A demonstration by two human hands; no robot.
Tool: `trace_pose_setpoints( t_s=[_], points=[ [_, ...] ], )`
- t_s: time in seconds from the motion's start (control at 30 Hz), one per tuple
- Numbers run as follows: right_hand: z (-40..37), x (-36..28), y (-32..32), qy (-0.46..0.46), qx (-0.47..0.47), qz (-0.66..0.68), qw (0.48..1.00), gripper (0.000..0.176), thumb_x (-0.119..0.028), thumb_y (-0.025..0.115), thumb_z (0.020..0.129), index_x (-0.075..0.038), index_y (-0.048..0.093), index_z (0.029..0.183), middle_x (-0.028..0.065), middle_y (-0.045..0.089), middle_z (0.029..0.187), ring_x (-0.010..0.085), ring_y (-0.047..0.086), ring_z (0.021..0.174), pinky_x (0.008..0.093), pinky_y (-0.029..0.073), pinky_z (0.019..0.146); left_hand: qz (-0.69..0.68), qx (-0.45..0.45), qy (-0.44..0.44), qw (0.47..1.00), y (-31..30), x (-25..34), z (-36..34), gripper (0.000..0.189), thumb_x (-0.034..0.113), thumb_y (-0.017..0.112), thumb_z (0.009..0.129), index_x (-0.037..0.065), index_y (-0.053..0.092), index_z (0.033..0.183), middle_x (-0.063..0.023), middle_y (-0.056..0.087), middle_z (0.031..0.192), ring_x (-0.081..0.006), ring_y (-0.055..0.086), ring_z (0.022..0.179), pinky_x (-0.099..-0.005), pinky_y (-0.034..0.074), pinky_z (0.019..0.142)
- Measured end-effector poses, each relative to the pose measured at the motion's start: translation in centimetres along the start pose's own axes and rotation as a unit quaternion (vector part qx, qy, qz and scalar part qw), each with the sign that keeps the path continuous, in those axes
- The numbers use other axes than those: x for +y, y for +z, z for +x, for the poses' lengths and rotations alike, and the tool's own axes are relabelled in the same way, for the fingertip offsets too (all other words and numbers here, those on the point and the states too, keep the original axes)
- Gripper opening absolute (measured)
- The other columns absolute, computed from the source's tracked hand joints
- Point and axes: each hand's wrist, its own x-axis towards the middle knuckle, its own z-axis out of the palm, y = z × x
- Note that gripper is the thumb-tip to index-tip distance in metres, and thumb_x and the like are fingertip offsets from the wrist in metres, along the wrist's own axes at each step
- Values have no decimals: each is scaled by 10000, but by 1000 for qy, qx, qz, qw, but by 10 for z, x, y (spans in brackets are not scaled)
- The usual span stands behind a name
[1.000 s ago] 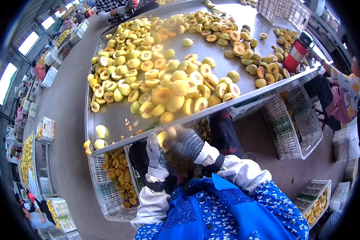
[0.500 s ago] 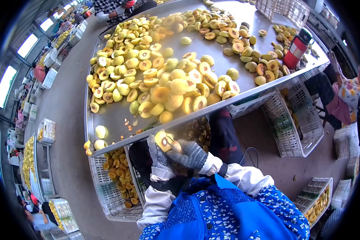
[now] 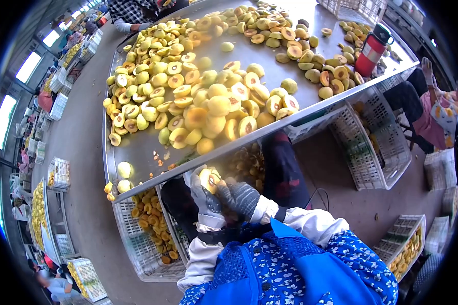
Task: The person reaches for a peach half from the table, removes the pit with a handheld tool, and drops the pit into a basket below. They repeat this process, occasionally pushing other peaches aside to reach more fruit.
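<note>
Just below the table's near edge, my left hand (image 3: 205, 197), in a grey glove, is closed around a yellow peach half (image 3: 207, 178), its cut face turned up. My right hand (image 3: 240, 197), gloved too, presses curled fingers against the right side of that half. Whatever the right fingers hold is hidden. Beyond both hands, a large heap of halved yellow peaches (image 3: 180, 109) lies on the metal table (image 3: 285, 73), many with brown stones showing. Beneath the table edge, a white crate (image 3: 132, 244) of peach halves stands left of my legs.
A red flask (image 3: 370, 56) stands at the table's right corner. Loose stones and scraps (image 3: 160, 158) lie near the front edge. White crates (image 3: 366, 152) stand under and beside the table at right. Another person's sleeve (image 3: 130, 25) shows at the far side; someone else sits at right.
My right fingers have closed in on the peach half, and a brownish piece beside them no longer shows. The view has shifted slightly; the far person's arm has lowered toward the table.
</note>
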Motion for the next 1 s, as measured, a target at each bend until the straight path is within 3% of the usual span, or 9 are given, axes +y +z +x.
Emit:
trace_pose_setpoints(
  t_s=[0.07,0.17,0.27,0.37,0.47,0.57,0.73,0.9,1.0],
  points=[
    [0,4,6,2,-2,-2,1000,395,-382,344,968,-19,489,1032,272,568,791,444,570,707,519,439,626,17,7,12,1000,1,-3,-2,370,319,381,951,10,566,1038,-104,616,926,-181,586,820,-289,498,738],
    [0,10,17,97,-30,38,994,424,-408,346,964,-11,489,1005,266,582,774,448,571,704,518,438,622,32,27,20,999,7,-1,-6,371,321,379,949,14,573,1022,-101,617,916,-179,588,811,-287,498,727],
    [-1,9,13,72,-23,38,996,438,-422,352,959,-7,492,973,270,591,765,466,564,724,525,432,631,66,33,37,997,8,0,-7,367,312,377,944,13,587,980,-100,617,896,-183,593,790,-289,502,712],
    [-6,13,12,32,-6,54,998,456,-432,353,966,-6,515,938,228,599,713,399,590,623,479,444,560,47,42,24,998,5,-4,-5,365,298,379,936,6,600,930,-104,618,853,-192,602,747,-289,507,681],
    [-4,-10,-14,170,-88,334,923,484,-461,363,966,-16,541,901,131,587,639,260,579,510,380,444,474,25,15,-24,999,8,7,-6,366,287,386,927,-6,605,909,-114,620,804,-202,608,697,-287,509,640],
    [-3,13,-4,164,-167,465,854,500,-490,374,959,-37,565,868,47,560,616,140,537,468,293,422,425,22,-25,-45,998,9,16,-8,422,325,346,939,-8,602,899,-147,635,749,-221,612,668,-293,507,629],
    [4,14,-17,123,-188,360,906,514,-505,361,954,-64,572,798,41,549,597,141,524,433,274,416,395,128,-107,8,986,-1,12,3,488,374,359,963,-41,608,898,-152,645,696,-213,615,621,-276,500,619],
    [1,-3,-46,291,-315,492,758,521,-565,382,925,-106,525,725,28,491,509,133,456,354,268,376,337,90,-101,33,990,5,15,-4,518,426,372,958,-35,603,910,-151,644,712,-203,607,618,-275,494,605],
    [1,5,-41,250,-339,626,657,526,-602,409,900,-116,509,727,21,469,483,126,427,333,261,358,322,27,-106,-7,994,15,26,-10,507,440,374,951,-17,592,930,-148,641,726,-208,601,620,-280,494,595]
  ],
)
